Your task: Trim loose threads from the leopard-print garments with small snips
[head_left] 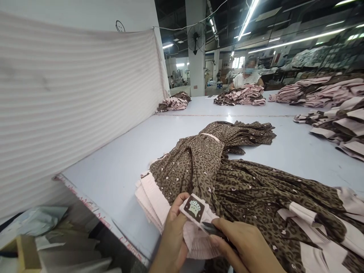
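A brown leopard-print garment (187,163) with pink ribbed cuffs lies bunched on the pale table (119,159). Near the table's front edge, my left hand (174,231) pinches a pink ribbed piece (209,214) that bears a dark square patch (194,208) with a light green and blue picture. My right hand (239,240) is closed around a small dark tool (212,228), whose tip touches the pink fabric just right of the patch. Most of the tool is hidden by my fingers. More leopard-print cloth (256,185) spreads to the right.
Pink and brown garment piles (174,102) stand along the far side and at the right (349,121). A person (247,77) in white is behind the middle pile (241,95). A striped pale cloth (79,87) hangs at the left, above a box (27,254) below the table edge.
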The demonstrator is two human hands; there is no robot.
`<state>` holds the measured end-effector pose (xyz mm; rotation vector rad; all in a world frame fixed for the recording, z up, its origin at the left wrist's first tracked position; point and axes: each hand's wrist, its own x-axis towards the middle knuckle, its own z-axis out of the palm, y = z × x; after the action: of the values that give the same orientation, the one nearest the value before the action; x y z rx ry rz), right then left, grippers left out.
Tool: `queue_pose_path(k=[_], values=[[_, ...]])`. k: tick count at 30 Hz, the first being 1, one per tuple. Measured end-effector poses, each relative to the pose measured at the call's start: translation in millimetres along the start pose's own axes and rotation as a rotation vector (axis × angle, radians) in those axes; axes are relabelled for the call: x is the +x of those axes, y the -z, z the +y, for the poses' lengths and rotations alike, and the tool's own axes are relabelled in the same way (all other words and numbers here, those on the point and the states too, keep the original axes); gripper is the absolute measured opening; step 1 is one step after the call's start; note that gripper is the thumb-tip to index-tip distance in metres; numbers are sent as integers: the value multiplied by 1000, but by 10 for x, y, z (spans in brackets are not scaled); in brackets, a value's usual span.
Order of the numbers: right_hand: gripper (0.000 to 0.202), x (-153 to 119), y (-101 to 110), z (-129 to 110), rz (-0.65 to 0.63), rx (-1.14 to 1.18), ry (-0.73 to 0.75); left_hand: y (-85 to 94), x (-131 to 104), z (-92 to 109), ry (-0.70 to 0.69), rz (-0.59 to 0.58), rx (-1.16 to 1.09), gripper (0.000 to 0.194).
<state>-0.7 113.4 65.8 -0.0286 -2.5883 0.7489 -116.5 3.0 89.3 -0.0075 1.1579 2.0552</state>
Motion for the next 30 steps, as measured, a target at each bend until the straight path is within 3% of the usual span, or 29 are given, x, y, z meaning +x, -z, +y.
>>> queue_pose_path(k=[16,22,25,30], values=[[21,22,-52,29,47,-65,-10,10,-10,5,1,31,7,39],[37,60,-74,1,138,-122,60,25,-6,-24,0,36,31,39],[36,55,-45,-6,109,-69,38,8,-23,-30,7,2,63,33],[25,61,72,-29,53,99,-26,-41,-75,-18,-173,-112,211,24]])
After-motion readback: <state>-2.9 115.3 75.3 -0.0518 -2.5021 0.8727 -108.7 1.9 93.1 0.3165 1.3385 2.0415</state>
